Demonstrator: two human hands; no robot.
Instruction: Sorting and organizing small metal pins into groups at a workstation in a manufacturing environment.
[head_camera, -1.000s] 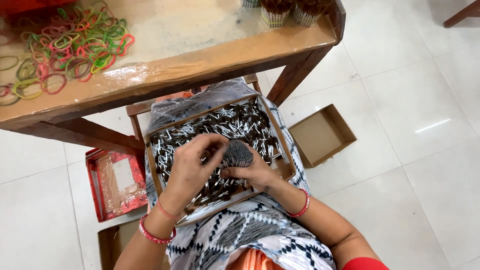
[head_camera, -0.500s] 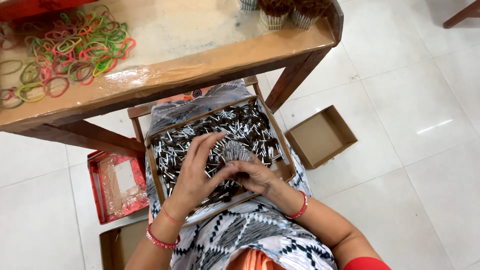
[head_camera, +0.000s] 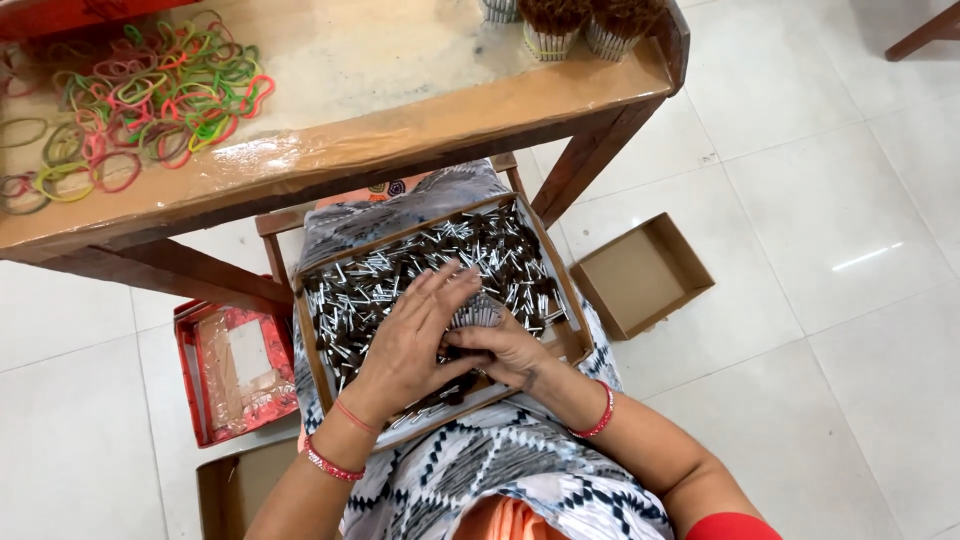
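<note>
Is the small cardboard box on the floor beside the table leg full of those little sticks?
No, the cardboard box on the white floor tiles lies open and shows only its bare brown bottom, while the sticks fill the tray on the person's lap.

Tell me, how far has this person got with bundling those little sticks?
Done: three tied bundles stand on the table. In hand: the right hand cups a round bunch of sticks while the left hand presses flat over it. Left: the tray on the lap holds many loose sticks, and a heap of rubber bands waits.

Bundled silver-tipped dark sticks (head_camera: 478, 312) upright
</note>
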